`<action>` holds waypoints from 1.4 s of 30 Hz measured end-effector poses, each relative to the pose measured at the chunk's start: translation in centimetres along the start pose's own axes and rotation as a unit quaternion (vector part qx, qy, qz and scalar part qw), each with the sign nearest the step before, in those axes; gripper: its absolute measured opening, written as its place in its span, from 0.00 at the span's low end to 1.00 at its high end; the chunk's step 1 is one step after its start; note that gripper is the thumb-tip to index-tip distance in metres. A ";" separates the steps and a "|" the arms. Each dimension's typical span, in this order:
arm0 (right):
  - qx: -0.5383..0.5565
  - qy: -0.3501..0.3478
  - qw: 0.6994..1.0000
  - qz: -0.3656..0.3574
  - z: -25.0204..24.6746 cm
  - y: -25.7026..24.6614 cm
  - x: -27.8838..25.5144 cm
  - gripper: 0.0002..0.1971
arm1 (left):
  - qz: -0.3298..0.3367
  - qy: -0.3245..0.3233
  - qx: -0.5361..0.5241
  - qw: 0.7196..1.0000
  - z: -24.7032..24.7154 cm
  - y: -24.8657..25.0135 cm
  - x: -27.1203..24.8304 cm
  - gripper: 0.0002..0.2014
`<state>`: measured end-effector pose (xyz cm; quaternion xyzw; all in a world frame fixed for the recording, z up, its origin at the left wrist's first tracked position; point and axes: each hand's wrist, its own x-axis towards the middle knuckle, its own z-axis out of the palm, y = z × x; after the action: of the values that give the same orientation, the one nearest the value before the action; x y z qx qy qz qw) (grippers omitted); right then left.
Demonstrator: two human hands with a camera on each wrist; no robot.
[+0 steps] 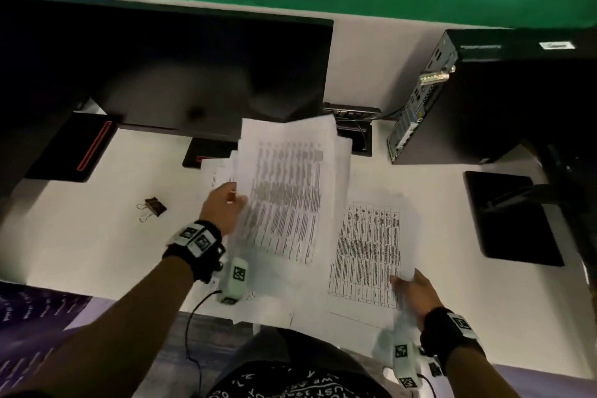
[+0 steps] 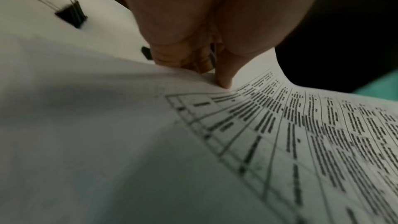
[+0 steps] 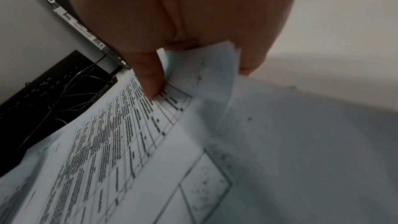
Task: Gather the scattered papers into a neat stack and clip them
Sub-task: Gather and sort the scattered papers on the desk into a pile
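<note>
Printed table sheets (image 1: pixel 284 191) lifted in my left-hand grip, another sheet (image 1: pixel 368 252) pinched at its corner in my right, black binder clip (image 1: pixel 155 206) lying on the worktop (image 1: pixel 80 236) to the left

From the head camera I see my left hand (image 1: pixel 223 207) pinching the left edge of a printed sheet (image 1: pixel 287 191) lifted over the white desk (image 1: pixel 80 236), while my right hand (image 1: pixel 416 292) grips the lower right corner of another table-printed sheet (image 1: pixel 368 252) beside it. More papers (image 1: pixel 274 304) lie underneath. A black binder clip (image 1: pixel 154 207) rests left of my left hand, apart from the pages. A dark monitor (image 1: pixel 181 68) stands behind, a computer tower (image 1: pixel 484 97) to its right.
</note>
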<state>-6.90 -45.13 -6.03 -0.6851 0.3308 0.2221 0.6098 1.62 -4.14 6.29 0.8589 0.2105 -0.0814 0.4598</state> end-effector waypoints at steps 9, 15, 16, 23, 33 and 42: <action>-0.044 -0.007 0.999 0.007 0.6 -0.9 -1.5 0.43 | -0.031 -0.088 0.047 0.994 12.5 0.4 -3.2 0.26; -0.159 -0.003 0.985 -0.063 0.8 -1.0 -2.2 0.26 | 0.030 -0.085 0.124 0.988 13.3 -0.8 -3.5 0.20; -0.162 -0.002 0.985 -0.067 0.7 -0.7 -2.0 0.23 | 0.025 -0.050 0.136 0.989 12.5 -1.4 -3.1 0.21; -0.170 -0.003 0.982 -0.077 0.9 -1.3 -2.4 0.22 | -0.325 0.088 0.187 0.923 4.2 -5.9 1.0 0.66; -0.156 0.002 0.986 -0.060 1.2 -1.8 -2.8 0.20 | -0.268 0.062 0.185 0.943 7.0 -4.1 -0.2 0.50; -0.159 0.007 0.986 -0.057 1.2 -1.7 -2.9 0.23 | -0.250 0.045 -0.027 0.967 4.7 -3.6 0.0 0.44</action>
<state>-7.47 -43.41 -2.98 -0.7925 0.2560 0.2326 0.5023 0.27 -6.27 0.92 0.7686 0.4415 -0.1495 0.4381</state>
